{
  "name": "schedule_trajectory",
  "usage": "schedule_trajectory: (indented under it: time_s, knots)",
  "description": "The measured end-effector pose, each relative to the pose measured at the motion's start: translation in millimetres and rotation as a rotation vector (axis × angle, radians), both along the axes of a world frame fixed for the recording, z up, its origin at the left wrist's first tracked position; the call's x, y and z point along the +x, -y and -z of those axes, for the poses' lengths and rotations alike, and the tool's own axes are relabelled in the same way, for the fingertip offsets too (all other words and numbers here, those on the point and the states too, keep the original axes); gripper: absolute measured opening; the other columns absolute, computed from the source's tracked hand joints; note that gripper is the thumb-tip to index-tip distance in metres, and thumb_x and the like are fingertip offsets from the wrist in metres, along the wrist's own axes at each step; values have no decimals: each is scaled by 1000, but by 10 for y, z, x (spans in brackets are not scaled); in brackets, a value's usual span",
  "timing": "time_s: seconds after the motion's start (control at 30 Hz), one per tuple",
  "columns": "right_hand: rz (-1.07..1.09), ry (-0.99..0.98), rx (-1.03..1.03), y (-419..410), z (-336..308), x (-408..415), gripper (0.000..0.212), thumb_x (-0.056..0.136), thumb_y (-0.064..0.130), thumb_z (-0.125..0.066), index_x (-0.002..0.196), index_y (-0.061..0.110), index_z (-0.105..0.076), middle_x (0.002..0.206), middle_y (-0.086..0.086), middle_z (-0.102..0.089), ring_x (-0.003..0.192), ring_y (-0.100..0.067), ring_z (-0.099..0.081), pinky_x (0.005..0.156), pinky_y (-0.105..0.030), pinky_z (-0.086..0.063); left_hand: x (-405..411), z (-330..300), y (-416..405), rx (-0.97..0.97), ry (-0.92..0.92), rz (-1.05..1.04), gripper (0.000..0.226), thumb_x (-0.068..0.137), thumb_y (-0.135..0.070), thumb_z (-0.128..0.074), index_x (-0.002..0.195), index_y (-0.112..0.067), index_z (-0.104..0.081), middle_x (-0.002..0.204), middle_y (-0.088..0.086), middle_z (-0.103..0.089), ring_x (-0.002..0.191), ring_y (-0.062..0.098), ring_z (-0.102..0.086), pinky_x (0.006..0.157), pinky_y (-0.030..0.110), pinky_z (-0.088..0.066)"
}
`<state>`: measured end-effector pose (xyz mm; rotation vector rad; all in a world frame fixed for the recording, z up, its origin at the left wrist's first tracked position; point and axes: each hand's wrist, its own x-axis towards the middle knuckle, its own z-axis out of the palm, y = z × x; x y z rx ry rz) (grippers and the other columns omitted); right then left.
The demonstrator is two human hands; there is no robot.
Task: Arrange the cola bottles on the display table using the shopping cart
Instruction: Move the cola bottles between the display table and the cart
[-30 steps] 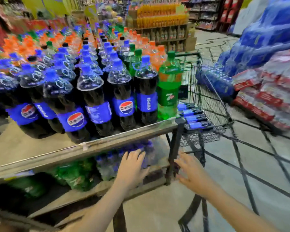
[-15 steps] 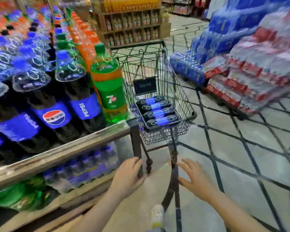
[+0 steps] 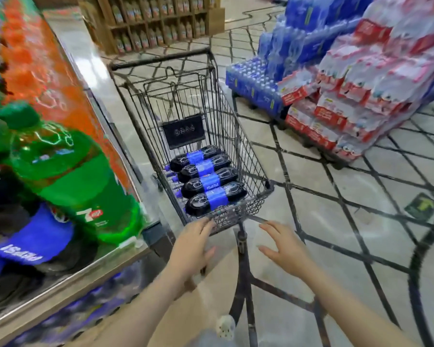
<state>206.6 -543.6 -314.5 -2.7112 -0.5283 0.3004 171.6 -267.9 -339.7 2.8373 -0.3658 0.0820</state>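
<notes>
Reaching toward the shopping cart (image 3: 193, 136) at centre frame, with nothing taken out yet. Four Pepsi cola bottles (image 3: 212, 182) lying on their sides in a row on the basket floor, blue labels up, caps pointing toward frame left, the nearest one just behind the basket's near wire edge.

Left hand (image 3: 194, 246) at lower centre, fingers fairly straight, fingertips touching or nearly touching that near edge; grip wide, holding nothing. Right hand (image 3: 282, 249) just to the right of the cart's upright post, apart from the basket, fingers spread; grip wide, likewise empty.

Display tabletop (image 3: 90, 269) along the left of the frame, already crowded: a green 7UP bottle (image 3: 70, 181) standing at its near corner, a Pepsi bottle (image 3: 30, 236) beside it at lower left, orange bottles blurred behind toward upper left. Shrink-wrapped packs on the shelf beneath, blurred.

Step in hand, by the look of it: going for the next bottle from the cart. Next move likely calls for lifting over the near wire edge, closing round the nearest bottle's body, then swinging left and standing it upright on the tabletop. Free spot there not visible from here.
</notes>
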Motion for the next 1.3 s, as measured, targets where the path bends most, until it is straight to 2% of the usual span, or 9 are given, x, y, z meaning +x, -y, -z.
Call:
schedule_trajectory:
  time_s: [0.2,0.47,0.57,0.67,0.8,0.93,1.1,1.2,1.3]
  knots:
    - [-32,-25,11,44,-2,724,56,94,47,-52,144,28,-36,149,5,-35,136,-13,-28,116,-37,-21,513,93,-61,-3,17,-39,57,84,-37,-73,132,-13,-55,131,8,-58,118,28,-58,97,41,-51]
    - [-225,-39,6,81,26,1999,60,92,44,-57,144,22,-39,148,-2,-38,133,-21,-36,111,-32,-29,1227,219,132,2,12,-275,62,71,-32,-84,123,-6,-64,122,12,-64,108,31,-65,87,42,-56]
    - [-310,-57,20,35,20,2463,61,92,41,-59,145,20,-38,149,-2,-36,135,-19,-34,110,-25,-24,1472,202,277,-14,3,-368,65,65,-32,-90,119,-6,-67,119,11,-67,106,28,-67,86,41,-56]
    - [-377,-114,54,-59,74,2803,64,91,42,-59,147,22,-34,152,0,-31,139,-17,-29,112,-27,-22,1648,270,382,-10,-9,-434,67,63,-35,-90,119,-7,-67,118,8,-67,104,24,-68,83,35,-56]
    - [-446,-204,39,-229,239,3081,74,89,47,-61,150,26,-24,155,2,-23,141,-18,-26,114,-32,-26,1795,435,409,-49,-109,-535,66,72,-39,-84,128,-11,-62,127,6,-63,114,24,-63,92,38,-53]
    - [-464,-282,-47,-416,517,3320,81,87,52,-60,152,31,-16,158,3,-14,143,-19,-21,113,-33,-27,2046,577,253,-94,-258,-595,71,84,-46,-71,144,-15,-47,146,3,-46,133,23,-47,106,38,-43]
    - [-436,-346,-175,-709,1000,3588,89,84,55,-62,153,29,-12,159,-2,-13,141,-23,-25,112,-36,-31,2410,946,-105,-112,-416,-576,81,79,-46,-74,146,-15,-42,150,5,-41,138,23,-40,112,35,-35]
    - [-378,-403,-218,-843,1376,3717,94,81,55,-66,153,28,-12,159,-4,-12,142,-24,-23,113,-38,-31,2600,1329,-316,-98,-520,-548,88,72,-47,-78,146,-13,-43,149,7,-42,135,27,-43,108,38,-40]
    - [-327,-448,-267,-954,1783,3783,99,76,56,-70,152,29,-11,159,-5,-12,143,-25,-19,114,-39,-28,2704,1729,-480,-78,-642,-528,101,66,-47,-81,150,-15,-36,152,6,-37,136,28,-41,108,39,-39]
